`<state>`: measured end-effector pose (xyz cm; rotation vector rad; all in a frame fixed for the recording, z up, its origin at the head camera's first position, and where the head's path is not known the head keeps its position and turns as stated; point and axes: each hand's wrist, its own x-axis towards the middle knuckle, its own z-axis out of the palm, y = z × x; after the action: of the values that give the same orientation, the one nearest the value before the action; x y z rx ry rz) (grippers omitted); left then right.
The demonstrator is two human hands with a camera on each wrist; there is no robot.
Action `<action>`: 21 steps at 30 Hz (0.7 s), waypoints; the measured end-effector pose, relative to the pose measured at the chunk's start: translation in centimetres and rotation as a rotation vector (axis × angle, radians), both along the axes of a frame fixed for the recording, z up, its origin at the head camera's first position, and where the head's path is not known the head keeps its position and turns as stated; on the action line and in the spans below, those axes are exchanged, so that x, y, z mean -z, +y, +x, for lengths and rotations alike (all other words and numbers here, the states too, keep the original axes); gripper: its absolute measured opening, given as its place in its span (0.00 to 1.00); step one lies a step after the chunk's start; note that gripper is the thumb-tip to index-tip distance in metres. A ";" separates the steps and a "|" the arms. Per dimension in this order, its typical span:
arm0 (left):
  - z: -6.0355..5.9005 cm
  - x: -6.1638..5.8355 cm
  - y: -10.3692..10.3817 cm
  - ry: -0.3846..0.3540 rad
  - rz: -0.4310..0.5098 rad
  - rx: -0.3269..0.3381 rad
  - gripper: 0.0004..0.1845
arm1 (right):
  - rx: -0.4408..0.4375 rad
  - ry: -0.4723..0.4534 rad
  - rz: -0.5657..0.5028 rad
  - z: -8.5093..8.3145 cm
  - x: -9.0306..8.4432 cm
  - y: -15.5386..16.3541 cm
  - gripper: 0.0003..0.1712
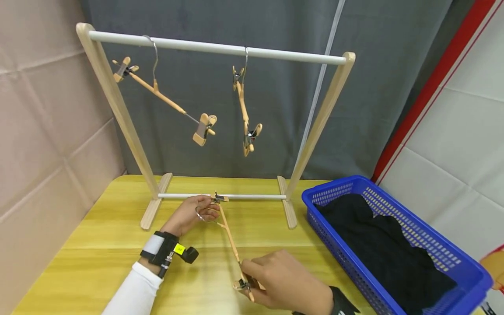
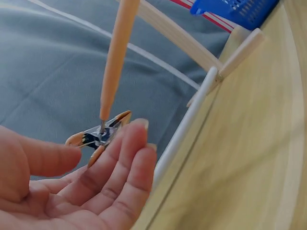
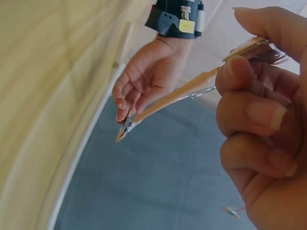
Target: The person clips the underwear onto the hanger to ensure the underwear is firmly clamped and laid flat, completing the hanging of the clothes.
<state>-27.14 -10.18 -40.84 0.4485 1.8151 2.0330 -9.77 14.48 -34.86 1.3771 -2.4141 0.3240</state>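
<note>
A wooden clip hanger (image 1: 231, 238) with a metal hook is held between both hands above the table, hook toward the left. My left hand (image 1: 193, 213) pinches the clip at its far end. In the left wrist view, the thumb and fingers lie about that clip (image 2: 98, 137), on its handle side. At the near end my right hand (image 1: 285, 280) grips the other clip (image 1: 244, 285). The right wrist view shows this clip (image 3: 254, 50) between thumb and fingers, partly hidden. Two similar hangers, one at left (image 1: 167, 100) and one at centre (image 1: 243, 107), hang from the rack rod.
A wooden rack (image 1: 126, 122) with a white top rod (image 1: 197, 45) and a low crossbar (image 1: 252, 197) stands on the yellow wood table (image 1: 98, 245). To the right, a blue plastic basket (image 1: 338, 258) contains black cloth (image 1: 378, 245). Grey curtain hangs behind.
</note>
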 end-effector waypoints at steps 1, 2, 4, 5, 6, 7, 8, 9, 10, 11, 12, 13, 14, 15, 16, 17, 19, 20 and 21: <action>0.1 0.4 -0.3 -0.005 0.007 0.012 0.16 | -0.007 -0.007 0.010 0.0 0.3 -0.1 0.14; 0.2 0.7 -0.6 -0.006 0.008 0.024 0.16 | -0.011 -0.018 0.021 0.1 0.5 -0.3 0.15; 0.3 1.2 -1.4 -0.012 0.009 0.055 0.17 | -0.018 -0.063 0.046 0.1 1.1 -0.7 0.15; 0.2 1.5 -1.8 -0.022 0.014 0.073 0.17 | -0.017 -0.085 0.060 0.1 1.3 -0.9 0.15; 0.1 1.7 -2.2 -0.041 0.019 0.084 0.18 | -0.018 -0.102 0.077 0.1 1.6 -1.2 0.14; -0.1 1.9 -2.5 -0.059 0.027 0.095 0.17 | -0.019 -0.119 0.096 0.0 1.8 -1.4 0.13; -0.2 2.1 -2.9 -0.077 0.032 0.109 0.17 | -0.019 -0.128 0.119 0.0 2.1 -1.6 0.12; -0.4 2.2 -3.2 -0.096 0.035 0.123 0.17 | -0.020 -0.134 0.140 0.0 2.3 -1.9 0.12; -0.5 2.4 -3.5 -0.104 0.035 0.139 0.17 | -0.023 -0.135 0.158 -0.1 2.5 -2.1 0.11; -0.6 2.5 -3.8 -0.122 0.033 0.145 0.17 | -0.024 -0.134 0.177 -0.1 2.7 -2.2 0.10; -0.7 2.6 -4.0 -0.129 0.027 0.154 0.18 | -0.026 -0.141 0.194 -0.1 2.9 -2.4 0.10; -0.7 2.7 -4.2 -0.136 0.022 0.161 0.18 | -0.026 -0.147 0.207 -0.1 3.0 -2.5 0.10; -0.8 2.9 -4.4 -0.140 0.018 0.170 0.18 | -0.023 -0.146 0.217 -0.1 3.2 -2.7 0.10; -0.8 3.0 -4.5 -0.146 0.019 0.176 0.18 | -0.022 -0.150 0.222 -0.1 3.3 -2.8 0.10; -0.8 3.1 -4.7 -0.145 0.021 0.182 0.18 | -0.017 -0.147 0.232 0.0 3.4 -2.9 0.10; -0.8 3.2 -4.8 -0.151 0.024 0.184 0.17 | -0.015 -0.141 0.237 0.0 3.5 -3.0 0.09; -0.8 3.5 -4.9 -0.152 0.019 0.184 0.15 | -0.011 -0.129 0.247 0.0 3.7 -3.2 0.09; -0.8 3.6 -5.0 -0.148 0.012 0.186 0.14 | -0.009 -0.124 0.251 0.0 3.7 -3.3 0.09; -0.8 3.7 -5.1 -0.144 0.001 0.184 0.14 | -0.006 -0.125 0.255 0.1 3.8 -3.3 0.08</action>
<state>-27.96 -15.26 -44.52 0.4399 1.6253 1.8907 -9.72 11.13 -38.67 1.5105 -2.6281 0.1088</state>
